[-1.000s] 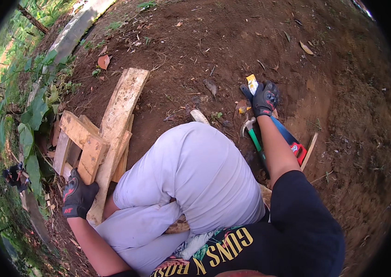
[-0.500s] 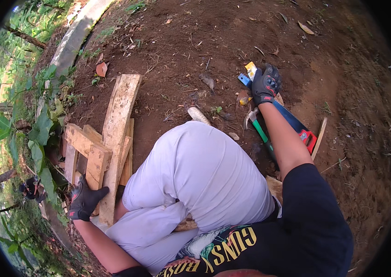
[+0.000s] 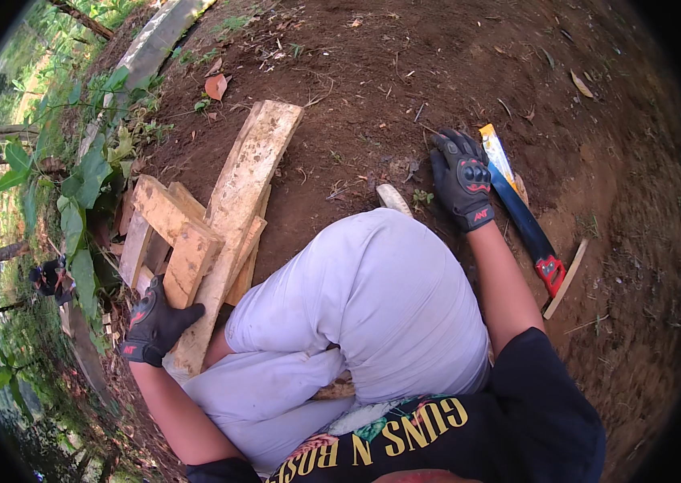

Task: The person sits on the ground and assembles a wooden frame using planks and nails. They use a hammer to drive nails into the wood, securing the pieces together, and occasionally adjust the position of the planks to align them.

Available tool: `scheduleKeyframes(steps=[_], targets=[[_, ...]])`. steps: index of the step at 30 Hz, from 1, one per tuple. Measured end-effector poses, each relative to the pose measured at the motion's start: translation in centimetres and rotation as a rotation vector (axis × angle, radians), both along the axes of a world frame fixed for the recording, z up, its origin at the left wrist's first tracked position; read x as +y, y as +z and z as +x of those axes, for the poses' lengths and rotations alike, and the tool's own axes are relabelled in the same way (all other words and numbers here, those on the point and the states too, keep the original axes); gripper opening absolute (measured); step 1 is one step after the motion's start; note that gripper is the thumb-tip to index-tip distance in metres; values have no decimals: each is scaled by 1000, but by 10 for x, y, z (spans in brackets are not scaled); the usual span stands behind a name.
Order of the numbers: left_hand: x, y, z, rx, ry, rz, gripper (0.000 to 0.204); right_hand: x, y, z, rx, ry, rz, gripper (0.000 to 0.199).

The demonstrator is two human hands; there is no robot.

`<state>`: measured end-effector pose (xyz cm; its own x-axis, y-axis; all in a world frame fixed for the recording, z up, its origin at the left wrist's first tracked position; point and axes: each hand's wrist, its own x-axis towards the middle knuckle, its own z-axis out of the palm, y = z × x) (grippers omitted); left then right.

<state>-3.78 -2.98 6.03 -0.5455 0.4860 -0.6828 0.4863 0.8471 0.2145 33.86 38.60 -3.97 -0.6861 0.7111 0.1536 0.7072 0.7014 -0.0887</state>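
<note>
My left hand [image 3: 155,322], in a black glove, grips the near part of a stack of joined wooden boards, its thumb toward a short board [image 3: 192,262]. A long rough plank [image 3: 248,185] lies slanted across the stack beside it. My right hand [image 3: 462,177], gloved alike, is palm down low over the soil with its fingers stretched; what lies beneath it is hidden. Just right of it lies a handsaw [image 3: 524,217] with a dark blue blade and red handle. A yellow-and-white strip [image 3: 495,146] shows at the far end of the saw.
A thin wooden stick [image 3: 568,278] lies by the saw handle. A pale round piece [image 3: 393,199] rests beyond my bent knee [image 3: 388,266]. Leafy plants [image 3: 87,181] and a concrete edging [image 3: 159,44] border the left. A small dark figure [image 3: 51,279], perhaps a person, is at far left.
My right hand has come off the tools by the saw's far end and moved left. The green-handled hammer and a blue piece no longer show. My left hand stays on the boards; the view has shifted.
</note>
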Motion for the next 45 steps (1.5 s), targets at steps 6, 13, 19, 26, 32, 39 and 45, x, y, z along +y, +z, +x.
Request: scheduleKeyframes(steps=[6,13,19,26,32,39,45], targets=[[6,4,1,-4,8,-30,93,-5,37,-89,-217,567,-571,20],[3,-2,-3,1,-17,-21,84,-34,10,-150,-406,920,-266,29],[-1,2,0,36,-16,-20,83,-39,3,-145,-285,959,-160,30],[2,5,-2,17,-6,-83,97,-49,11,-160,-445,749,-188,22],[-1,3,-1,26,-17,-119,103,-50,10,-155,-399,571,-224,23],[-4,7,-2,15,-4,-110,93,-50,23,-160,-257,309,-461,25],[-7,3,-1,32,3,-70,86,-17,1,-118,300,73,-882,20]])
